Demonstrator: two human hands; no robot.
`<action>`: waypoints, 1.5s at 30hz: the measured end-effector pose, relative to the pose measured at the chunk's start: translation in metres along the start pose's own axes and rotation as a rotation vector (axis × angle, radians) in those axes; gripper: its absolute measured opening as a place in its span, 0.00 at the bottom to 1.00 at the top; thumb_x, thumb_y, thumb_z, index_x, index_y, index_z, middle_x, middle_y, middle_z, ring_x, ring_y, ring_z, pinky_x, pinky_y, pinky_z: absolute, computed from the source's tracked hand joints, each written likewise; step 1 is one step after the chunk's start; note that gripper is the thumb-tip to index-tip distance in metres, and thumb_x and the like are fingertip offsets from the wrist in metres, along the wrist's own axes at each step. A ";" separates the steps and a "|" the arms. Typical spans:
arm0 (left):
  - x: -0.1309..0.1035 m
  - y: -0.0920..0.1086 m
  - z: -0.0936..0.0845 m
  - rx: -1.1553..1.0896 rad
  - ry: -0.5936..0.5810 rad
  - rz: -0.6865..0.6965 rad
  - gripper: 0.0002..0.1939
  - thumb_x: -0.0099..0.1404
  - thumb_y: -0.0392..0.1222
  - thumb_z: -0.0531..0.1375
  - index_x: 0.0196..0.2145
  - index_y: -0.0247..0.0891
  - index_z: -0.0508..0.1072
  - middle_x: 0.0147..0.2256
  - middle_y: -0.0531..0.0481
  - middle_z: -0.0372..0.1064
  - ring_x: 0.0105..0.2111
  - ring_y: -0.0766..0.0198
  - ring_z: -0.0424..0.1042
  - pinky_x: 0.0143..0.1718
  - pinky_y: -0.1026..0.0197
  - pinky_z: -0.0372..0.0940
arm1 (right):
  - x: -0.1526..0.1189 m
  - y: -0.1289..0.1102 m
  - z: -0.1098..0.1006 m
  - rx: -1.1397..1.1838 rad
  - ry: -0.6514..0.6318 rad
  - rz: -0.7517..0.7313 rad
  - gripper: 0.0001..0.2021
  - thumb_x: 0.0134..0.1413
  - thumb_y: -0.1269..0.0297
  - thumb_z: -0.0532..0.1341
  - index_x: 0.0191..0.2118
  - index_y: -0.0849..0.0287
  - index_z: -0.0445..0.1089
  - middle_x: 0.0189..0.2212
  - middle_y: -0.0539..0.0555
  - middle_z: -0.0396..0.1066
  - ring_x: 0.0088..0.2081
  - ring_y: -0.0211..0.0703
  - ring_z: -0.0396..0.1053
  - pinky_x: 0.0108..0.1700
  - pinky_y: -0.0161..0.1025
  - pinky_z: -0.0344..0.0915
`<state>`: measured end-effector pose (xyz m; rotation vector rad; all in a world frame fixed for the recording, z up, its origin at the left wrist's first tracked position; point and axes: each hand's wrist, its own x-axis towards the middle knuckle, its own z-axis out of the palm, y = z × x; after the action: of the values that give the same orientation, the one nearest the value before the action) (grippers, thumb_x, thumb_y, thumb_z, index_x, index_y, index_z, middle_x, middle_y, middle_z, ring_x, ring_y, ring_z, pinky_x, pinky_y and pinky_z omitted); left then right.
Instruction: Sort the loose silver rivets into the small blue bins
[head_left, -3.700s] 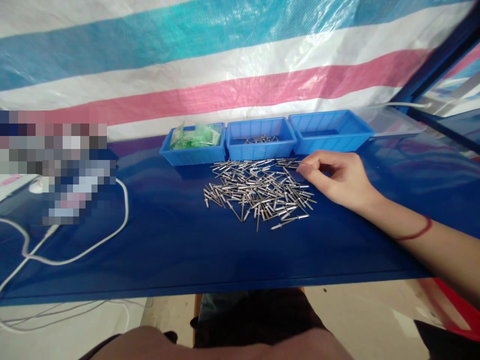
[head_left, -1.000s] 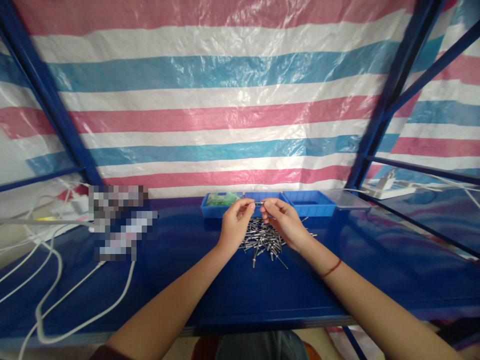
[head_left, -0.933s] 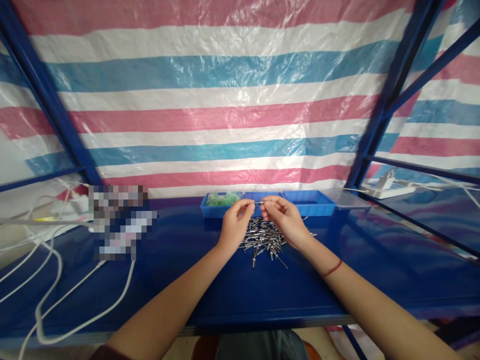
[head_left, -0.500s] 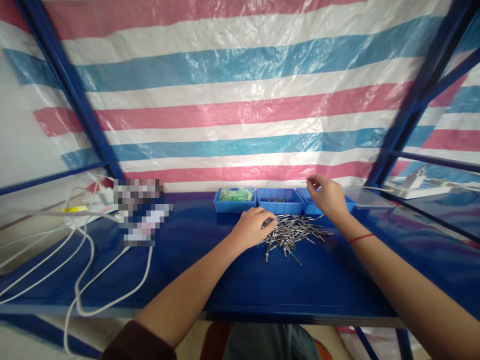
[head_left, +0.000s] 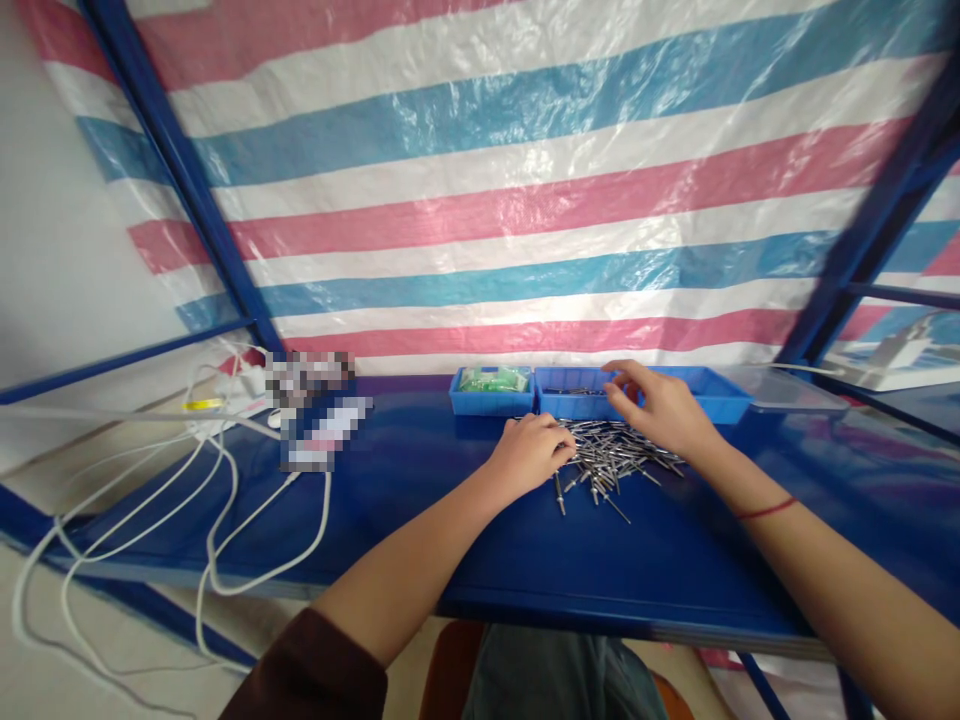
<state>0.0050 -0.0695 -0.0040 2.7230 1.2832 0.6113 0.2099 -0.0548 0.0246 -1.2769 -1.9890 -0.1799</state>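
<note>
A loose pile of shiny metal blind rivets (head_left: 611, 458) lies on the blue table. My left hand (head_left: 531, 452) rests at the pile's left edge, its fingers curled in towards the thumb; whatever they pinch is hidden. Over the front of the blue bins hangs my right hand (head_left: 656, 405), thumb and fingers apart, with nothing visible between them. Beneath its fingertips, the middle blue bin (head_left: 574, 408) holds a few rivets. The right blue bin (head_left: 720, 400) is partly covered by that hand. In the left blue bin (head_left: 491, 404) lies a green and clear plastic packet (head_left: 493, 379).
A clear plastic lid (head_left: 795, 388) lies right of the bins. White cables (head_left: 225, 560) loop over the table's left side, near a power strip (head_left: 225, 412) and blurred items. Behind stands a striped plastic sheet (head_left: 487, 230) between blue metal posts (head_left: 180, 180).
My right thumb and fingers have parted, and the thin rivet they pinched no longer shows. My left hand's fingers have closed in at the pile. The whole view has shifted and tilted slightly.
</note>
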 end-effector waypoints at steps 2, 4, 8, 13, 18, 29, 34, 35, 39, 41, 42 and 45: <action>0.000 -0.001 0.001 -0.012 0.059 -0.003 0.11 0.64 0.46 0.53 0.35 0.43 0.75 0.40 0.49 0.69 0.41 0.58 0.66 0.43 0.55 0.59 | -0.001 -0.002 0.002 0.043 -0.057 0.006 0.14 0.56 0.61 0.53 0.43 0.61 0.69 0.25 0.52 0.71 0.24 0.40 0.66 0.30 0.38 0.60; 0.001 -0.004 0.003 -0.105 0.152 -0.007 0.10 0.64 0.45 0.53 0.35 0.42 0.74 0.38 0.49 0.69 0.40 0.59 0.67 0.43 0.56 0.59 | -0.003 -0.006 0.005 0.117 -0.119 0.008 0.13 0.54 0.62 0.54 0.40 0.62 0.71 0.26 0.53 0.72 0.25 0.39 0.66 0.31 0.38 0.61; 0.007 -0.009 0.004 -0.535 0.324 -0.069 0.09 0.64 0.42 0.53 0.36 0.38 0.71 0.33 0.50 0.70 0.34 0.65 0.68 0.39 0.62 0.61 | -0.005 -0.019 0.012 0.354 -0.314 -0.052 0.10 0.51 0.63 0.56 0.35 0.61 0.72 0.31 0.53 0.74 0.28 0.38 0.67 0.32 0.36 0.62; 0.011 -0.009 0.003 -1.034 0.396 -0.275 0.09 0.61 0.44 0.56 0.36 0.35 0.68 0.32 0.48 0.71 0.33 0.65 0.70 0.37 0.64 0.63 | -0.004 -0.023 0.027 0.569 -0.247 0.047 0.11 0.52 0.58 0.58 0.33 0.61 0.71 0.29 0.54 0.73 0.30 0.39 0.67 0.33 0.38 0.63; 0.009 -0.002 0.000 -1.380 0.356 -0.426 0.11 0.59 0.45 0.59 0.38 0.37 0.67 0.37 0.48 0.70 0.34 0.68 0.71 0.35 0.66 0.64 | -0.001 -0.022 0.029 0.737 -0.174 0.169 0.13 0.48 0.54 0.61 0.30 0.61 0.70 0.25 0.52 0.71 0.26 0.37 0.65 0.30 0.38 0.62; 0.005 0.006 0.000 -1.335 0.218 -0.395 0.11 0.61 0.45 0.58 0.35 0.34 0.67 0.32 0.49 0.67 0.28 0.71 0.68 0.31 0.66 0.67 | -0.001 -0.035 0.024 0.772 -0.055 0.237 0.15 0.46 0.53 0.62 0.31 0.61 0.72 0.27 0.53 0.72 0.24 0.35 0.63 0.27 0.36 0.60; 0.006 0.007 0.000 -1.280 0.200 -0.397 0.12 0.61 0.45 0.58 0.40 0.35 0.68 0.35 0.47 0.68 0.30 0.71 0.69 0.32 0.67 0.67 | -0.001 -0.033 0.024 0.736 -0.025 0.182 0.14 0.46 0.53 0.62 0.29 0.61 0.72 0.27 0.54 0.73 0.26 0.36 0.64 0.30 0.38 0.61; 0.006 0.007 0.000 -1.267 0.206 -0.389 0.13 0.61 0.45 0.58 0.41 0.36 0.68 0.35 0.47 0.68 0.30 0.71 0.69 0.32 0.67 0.66 | -0.001 -0.034 0.024 0.738 -0.025 0.173 0.14 0.46 0.53 0.62 0.29 0.61 0.72 0.27 0.53 0.72 0.26 0.37 0.64 0.30 0.38 0.61; 0.006 0.006 0.002 -1.210 0.223 -0.367 0.13 0.60 0.45 0.58 0.40 0.36 0.69 0.33 0.49 0.68 0.31 0.71 0.69 0.30 0.69 0.65 | -0.002 -0.037 0.025 0.745 -0.018 0.163 0.14 0.44 0.53 0.64 0.29 0.61 0.72 0.25 0.52 0.71 0.25 0.36 0.63 0.29 0.37 0.61; 0.006 0.005 0.003 -1.185 0.239 -0.345 0.13 0.59 0.46 0.59 0.38 0.36 0.69 0.31 0.50 0.68 0.30 0.70 0.69 0.30 0.69 0.66 | -0.002 -0.037 0.025 0.757 -0.009 0.168 0.14 0.43 0.54 0.64 0.29 0.61 0.71 0.25 0.52 0.70 0.25 0.35 0.63 0.28 0.36 0.61; 0.006 0.005 0.003 -1.171 0.254 -0.329 0.13 0.58 0.46 0.59 0.38 0.36 0.70 0.31 0.50 0.68 0.30 0.70 0.69 0.31 0.68 0.66 | -0.002 -0.038 0.025 0.762 -0.009 0.169 0.13 0.43 0.54 0.65 0.30 0.61 0.71 0.25 0.52 0.70 0.25 0.35 0.63 0.28 0.36 0.61; 0.008 0.001 0.005 -1.123 0.352 -0.286 0.13 0.57 0.47 0.61 0.37 0.36 0.70 0.35 0.49 0.69 0.30 0.69 0.69 0.30 0.66 0.67 | -0.003 -0.036 0.023 0.743 -0.020 0.151 0.12 0.45 0.56 0.63 0.31 0.61 0.72 0.27 0.53 0.71 0.25 0.35 0.63 0.28 0.36 0.61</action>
<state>0.0123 -0.0641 -0.0059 1.5326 0.8961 1.2976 0.1685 -0.0634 0.0160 -0.9206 -1.7070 0.5952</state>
